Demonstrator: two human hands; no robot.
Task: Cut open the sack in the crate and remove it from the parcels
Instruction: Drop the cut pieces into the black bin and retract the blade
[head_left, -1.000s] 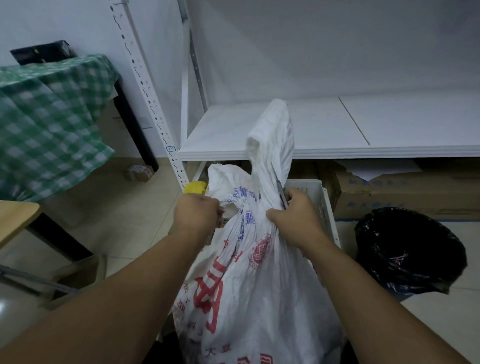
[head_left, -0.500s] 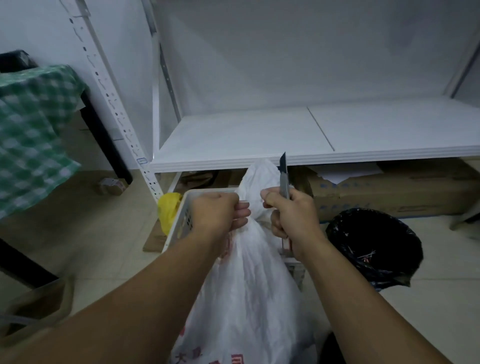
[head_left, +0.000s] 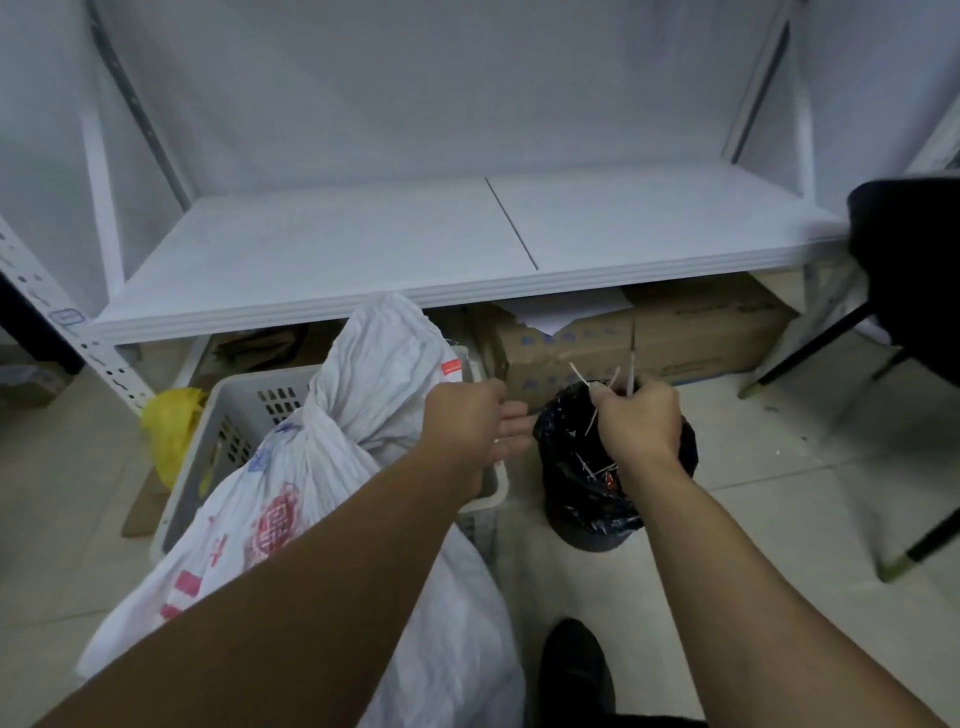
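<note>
Far left: the white shelf (head_left: 363, 260), with a yellow bag (head_left: 171, 431) on the floor just beside the left wall of the crate (head_left: 244, 410).

The crate is pale slotted plastic and sits on the floor in front of the shelf. The sack (head_left: 322, 467), white with red and blue print, stands in it. Its body bulges over the near rim toward me, and its crumpled top rises to the shelf's front edge.

My left hand (head_left: 465, 423) is at the right flank of the sack's top, above the crate's right rim. The fingers are loosely straightened, pointing right, and grip nothing. I cannot tell whether the palm touches the cloth.

Next right is a bin (head_left: 587, 530) with a black liner, close to the crate's right corner.

My right hand (head_left: 641, 423) hovers over the bin, clear of the sack. Its fingers are curled round a knife (head_left: 631, 348), blade upright. The fingertips also pinch thin pale strips (head_left: 577, 373).

Behind, under the shelf, lies a cardboard box (head_left: 701, 332). A dark chair (head_left: 914, 260) is at far right, and a black shoe (head_left: 571, 670) is at the bottom.
</note>
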